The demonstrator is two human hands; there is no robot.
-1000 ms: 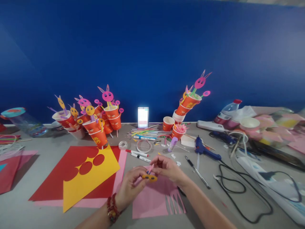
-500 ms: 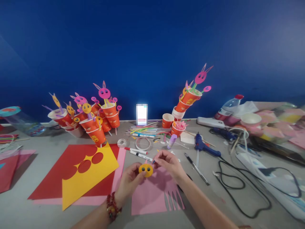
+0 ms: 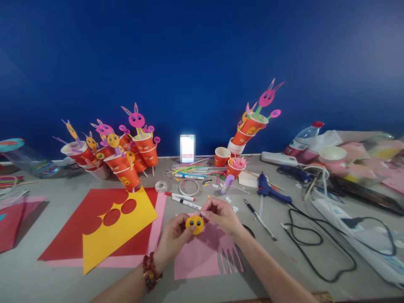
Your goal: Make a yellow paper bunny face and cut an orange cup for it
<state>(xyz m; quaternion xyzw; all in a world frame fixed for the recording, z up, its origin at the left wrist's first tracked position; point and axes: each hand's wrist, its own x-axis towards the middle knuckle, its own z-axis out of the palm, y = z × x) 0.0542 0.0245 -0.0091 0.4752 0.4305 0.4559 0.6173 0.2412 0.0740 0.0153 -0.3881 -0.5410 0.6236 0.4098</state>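
A round yellow paper face (image 3: 197, 229) with two dark eyes is pinched between the thumb and fingers of my left hand (image 3: 172, 237). Beside its upper right edge, my right hand (image 3: 223, 218) has thumb and fingertips pressed together. Whatever small piece those fingers hold is too little to make out. Beneath both hands lies a pink paper sheet (image 3: 195, 265), its right part cut into leaf-shaped gaps. To the left, a yellow sheet (image 3: 104, 248) with round cut-outs rests on a red sheet (image 3: 69, 227).
Paper cups with animal faces (image 3: 126, 176) stand at the back left, and more cups (image 3: 244, 139) at the back right. Markers (image 3: 186, 203), a glue stick (image 3: 227, 184), a pen (image 3: 259, 219), a glue gun (image 3: 272, 191), black cable (image 3: 311, 263) and a power strip (image 3: 372, 248) lie around.
Both hands stay close together over the pink sheet. The yellow face has shifted slightly right, and its pink tip at the top no longer shows clearly. The view has tilted a little.
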